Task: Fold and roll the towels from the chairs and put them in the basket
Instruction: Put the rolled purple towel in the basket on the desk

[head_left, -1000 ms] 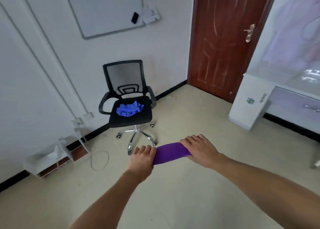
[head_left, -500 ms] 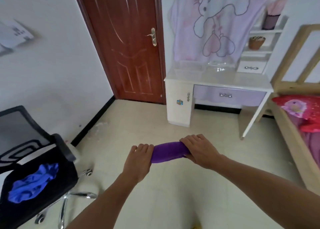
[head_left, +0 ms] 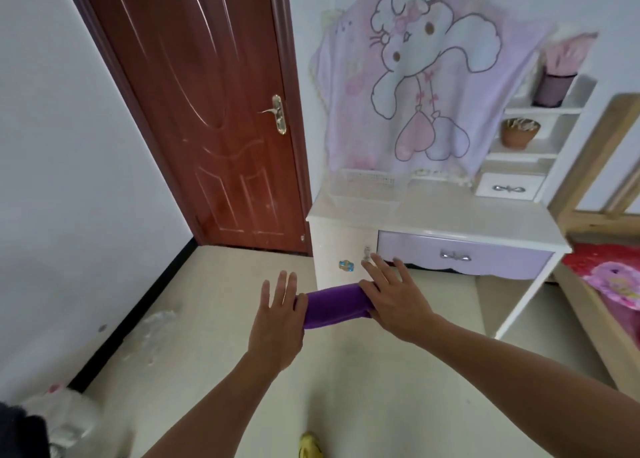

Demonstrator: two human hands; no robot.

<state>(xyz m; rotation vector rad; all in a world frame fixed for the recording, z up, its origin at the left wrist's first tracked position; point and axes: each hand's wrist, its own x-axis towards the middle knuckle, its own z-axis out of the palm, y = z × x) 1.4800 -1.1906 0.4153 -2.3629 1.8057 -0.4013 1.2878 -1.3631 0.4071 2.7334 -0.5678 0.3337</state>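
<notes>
While pressed between straight-fingered left hand [head_left: 277, 322] and right hand [head_left: 394, 298], purple towel [head_left: 336, 303], ends hidden.

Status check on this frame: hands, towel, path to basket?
Fingers straight on left hand and right hand, pressing purple towel roll between them. Roll held over floor, not yet in white basket on desk. Path looks clear.

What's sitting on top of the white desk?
A pale mesh basket at the left end of the desk; the hanging blanket covers whatever is behind it.
</notes>
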